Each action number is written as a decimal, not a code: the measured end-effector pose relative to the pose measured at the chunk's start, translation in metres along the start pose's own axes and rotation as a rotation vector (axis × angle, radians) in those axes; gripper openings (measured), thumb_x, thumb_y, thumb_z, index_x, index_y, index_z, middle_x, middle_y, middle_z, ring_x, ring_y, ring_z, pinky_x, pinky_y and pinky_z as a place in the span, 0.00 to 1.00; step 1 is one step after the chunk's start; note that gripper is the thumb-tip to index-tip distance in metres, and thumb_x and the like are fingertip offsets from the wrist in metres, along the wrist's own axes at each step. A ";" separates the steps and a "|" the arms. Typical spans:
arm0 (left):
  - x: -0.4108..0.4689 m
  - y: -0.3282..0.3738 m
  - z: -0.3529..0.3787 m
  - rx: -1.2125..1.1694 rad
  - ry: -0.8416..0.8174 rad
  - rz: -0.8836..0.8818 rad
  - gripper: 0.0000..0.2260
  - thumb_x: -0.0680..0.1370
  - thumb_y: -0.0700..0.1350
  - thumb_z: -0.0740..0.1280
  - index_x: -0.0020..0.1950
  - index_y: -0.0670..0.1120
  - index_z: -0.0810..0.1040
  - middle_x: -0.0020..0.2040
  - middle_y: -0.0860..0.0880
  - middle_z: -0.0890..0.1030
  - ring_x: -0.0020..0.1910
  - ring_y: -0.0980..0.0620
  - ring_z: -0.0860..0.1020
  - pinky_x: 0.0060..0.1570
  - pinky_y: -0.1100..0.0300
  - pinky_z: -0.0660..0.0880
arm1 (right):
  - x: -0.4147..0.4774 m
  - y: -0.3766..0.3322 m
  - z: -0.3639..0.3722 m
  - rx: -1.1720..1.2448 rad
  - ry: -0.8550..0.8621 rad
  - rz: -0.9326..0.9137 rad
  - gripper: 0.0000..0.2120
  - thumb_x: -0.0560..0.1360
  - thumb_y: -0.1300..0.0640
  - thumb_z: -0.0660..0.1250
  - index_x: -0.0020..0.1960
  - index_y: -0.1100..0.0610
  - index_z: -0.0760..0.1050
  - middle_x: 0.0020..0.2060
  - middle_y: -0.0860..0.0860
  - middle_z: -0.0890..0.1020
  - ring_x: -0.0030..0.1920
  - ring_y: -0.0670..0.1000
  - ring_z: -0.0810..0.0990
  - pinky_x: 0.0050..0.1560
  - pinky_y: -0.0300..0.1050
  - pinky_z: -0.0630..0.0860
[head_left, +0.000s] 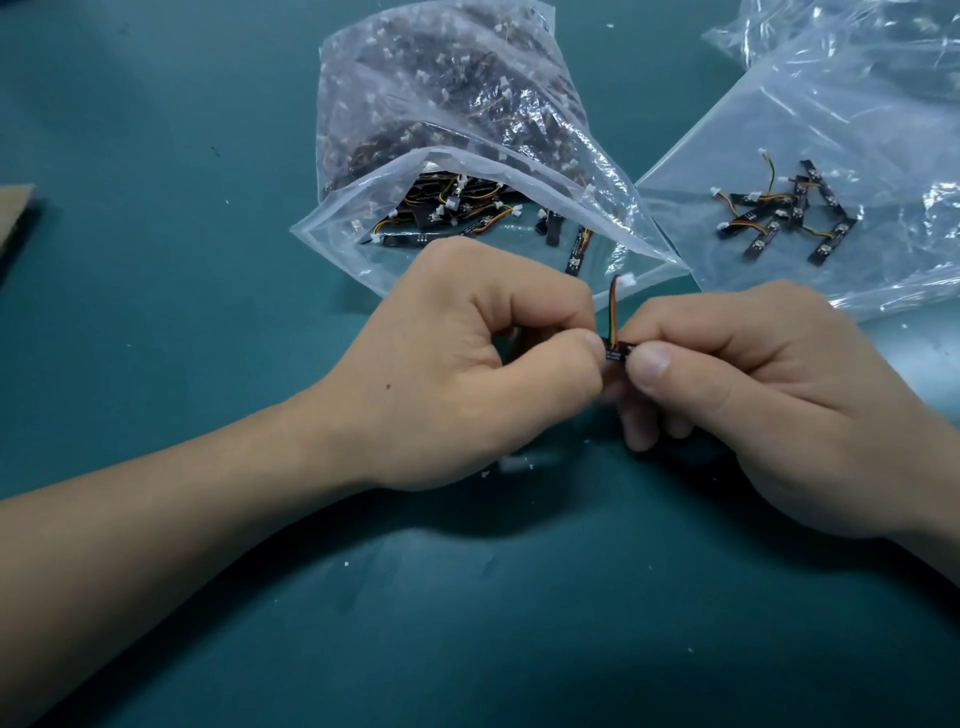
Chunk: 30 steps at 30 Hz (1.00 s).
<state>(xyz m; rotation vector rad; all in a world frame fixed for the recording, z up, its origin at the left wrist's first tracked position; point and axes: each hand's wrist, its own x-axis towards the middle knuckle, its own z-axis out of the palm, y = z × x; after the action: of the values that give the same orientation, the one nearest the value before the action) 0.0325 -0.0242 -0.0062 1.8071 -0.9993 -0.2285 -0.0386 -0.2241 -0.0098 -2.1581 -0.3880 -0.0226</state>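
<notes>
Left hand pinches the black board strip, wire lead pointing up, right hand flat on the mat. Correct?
Not quite. The right hand is not flat on the mat: the head view shows its thumb and forefinger pinching the other end of the black board strip. The left hand does pinch it, and the wire lead does point up.

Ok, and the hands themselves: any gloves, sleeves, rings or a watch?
No. The left hand and right hand are bare: no gloves or rings. The left forearm is uncovered to the frame edge, with no sleeve, watch or wrist strap. The right wrist shows nothing worn before it leaves the picture. The right thumbnail is short and unpainted.
</notes>
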 end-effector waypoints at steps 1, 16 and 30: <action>0.000 -0.002 0.000 -0.004 0.024 0.014 0.13 0.75 0.35 0.65 0.30 0.43 0.73 0.26 0.46 0.69 0.27 0.58 0.66 0.31 0.66 0.64 | 0.000 0.000 0.000 0.000 0.008 -0.003 0.15 0.81 0.48 0.58 0.41 0.47 0.79 0.32 0.42 0.82 0.32 0.50 0.79 0.35 0.42 0.73; 0.001 -0.003 0.011 0.677 0.002 -0.200 0.20 0.78 0.60 0.59 0.67 0.58 0.79 0.71 0.60 0.74 0.74 0.54 0.65 0.72 0.51 0.54 | 0.001 0.014 0.006 0.210 0.281 0.051 0.20 0.82 0.52 0.64 0.73 0.48 0.72 0.47 0.49 0.86 0.27 0.51 0.76 0.31 0.42 0.74; 0.005 -0.009 0.007 0.290 0.408 -0.023 0.09 0.76 0.42 0.72 0.55 0.52 0.83 0.50 0.61 0.82 0.47 0.60 0.78 0.50 0.64 0.74 | -0.001 0.009 0.007 0.130 0.293 0.087 0.14 0.78 0.50 0.67 0.64 0.44 0.76 0.39 0.50 0.84 0.32 0.51 0.80 0.37 0.38 0.74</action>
<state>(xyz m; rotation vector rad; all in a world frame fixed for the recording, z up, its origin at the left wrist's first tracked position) 0.0365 -0.0309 -0.0151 2.0196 -0.7472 0.2784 -0.0382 -0.2231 -0.0211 -2.0029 -0.1221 -0.2552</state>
